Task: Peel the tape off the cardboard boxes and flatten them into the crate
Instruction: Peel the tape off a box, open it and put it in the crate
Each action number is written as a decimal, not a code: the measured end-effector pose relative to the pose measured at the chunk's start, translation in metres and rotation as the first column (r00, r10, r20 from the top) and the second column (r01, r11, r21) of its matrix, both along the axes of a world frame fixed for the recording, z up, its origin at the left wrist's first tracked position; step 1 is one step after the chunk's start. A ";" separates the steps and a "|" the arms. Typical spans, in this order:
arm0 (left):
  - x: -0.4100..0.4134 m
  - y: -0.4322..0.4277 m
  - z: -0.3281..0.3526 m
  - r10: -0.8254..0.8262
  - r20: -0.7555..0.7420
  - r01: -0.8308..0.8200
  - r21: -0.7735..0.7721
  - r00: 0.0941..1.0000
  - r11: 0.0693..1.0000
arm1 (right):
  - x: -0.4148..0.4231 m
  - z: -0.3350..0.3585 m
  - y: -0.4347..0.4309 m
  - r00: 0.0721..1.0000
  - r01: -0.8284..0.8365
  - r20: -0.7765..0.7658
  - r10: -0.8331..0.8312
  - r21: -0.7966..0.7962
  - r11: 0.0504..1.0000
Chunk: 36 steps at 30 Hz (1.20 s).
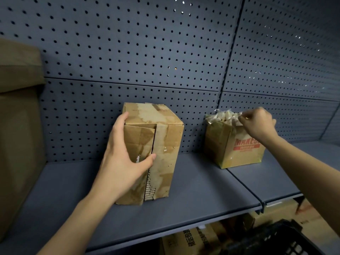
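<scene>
Tape [223, 116], crumpled, is pinched in the right hand's [257, 122] curled fingers atop the small box [237, 150], apparently a bin for peeled scraps. The left hand [125, 159] clasps the tall box [161, 144], thumb across its front seam, probably steadying it upright on the shelf [202, 181]. Three boxes stand on this shelf, counting a big box [18, 126] at left; one crate [279, 240] waits below.

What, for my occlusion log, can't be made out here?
Head view only.
- Crate: blurred, cut off by the bottom edge.
- Big box: cut off by the left edge.
- Printed box: red lettering partly behind the wrist of the right hand, pinching tape.
- Plain box: left side covered by the left hand.
</scene>
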<state>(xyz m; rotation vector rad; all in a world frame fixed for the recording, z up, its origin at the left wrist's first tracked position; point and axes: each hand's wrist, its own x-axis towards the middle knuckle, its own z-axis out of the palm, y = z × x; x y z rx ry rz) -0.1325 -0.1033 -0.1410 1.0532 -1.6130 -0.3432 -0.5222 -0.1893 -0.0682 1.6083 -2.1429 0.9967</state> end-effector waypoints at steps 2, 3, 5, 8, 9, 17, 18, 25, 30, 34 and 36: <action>0.001 0.003 0.001 -0.003 -0.005 0.003 0.011 1.000 1.000 | 0.001 0.000 0.005 1.000 0.000 0.008 0.000 -0.028 1.000; 0.001 0.004 0.001 -0.005 -0.008 0.005 0.015 1.000 1.000 | 0.004 0.001 0.008 1.000 -0.013 0.017 0.014 -0.057 0.998; 0.003 0.008 0.001 -0.007 -0.019 0.007 0.019 1.000 1.000 | 0.014 0.002 0.018 0.996 -0.083 0.022 0.086 -0.126 0.989; 0.005 0.013 0.001 0.005 -0.027 -0.004 0.044 1.000 0.999 | 0.052 0.003 0.038 0.964 -0.260 0.014 0.266 -0.171 0.950; 0.006 0.014 0.001 0.011 -0.024 -0.010 0.058 1.000 0.998 | 0.068 0.000 0.048 0.942 -0.327 0.020 0.334 -0.156 0.932; 0.018 0.030 -0.006 0.016 0.040 -0.020 0.104 0.999 0.994 | 0.190 -0.041 0.111 0.694 -0.682 0.200 0.691 -0.122 0.721; 0.020 0.032 -0.006 0.005 0.029 -0.008 0.106 1.000 0.994 | 0.200 -0.046 0.114 0.715 -0.670 0.183 0.675 -0.097 0.736; 0.024 0.046 0.001 -0.105 -0.026 0.105 0.009 0.994 0.994 | 0.237 -0.064 0.112 0.847 -0.507 0.132 0.515 -0.092 0.857; 0.029 0.047 -0.002 -0.105 -0.021 0.104 -0.031 0.994 0.994 | 0.232 -0.063 0.105 0.743 -0.590 0.290 0.604 -0.144 0.795; 0.034 0.046 -0.001 -0.019 -0.016 0.019 -0.053 1.000 0.998 | 0.219 -0.065 0.101 0.496 -0.698 0.499 0.710 -0.257 0.669; 0.036 0.046 0.005 0.035 0.025 -0.033 -0.054 0.999 0.998 | 0.209 -0.065 0.096 0.414 -0.712 0.532 0.739 -0.316 0.627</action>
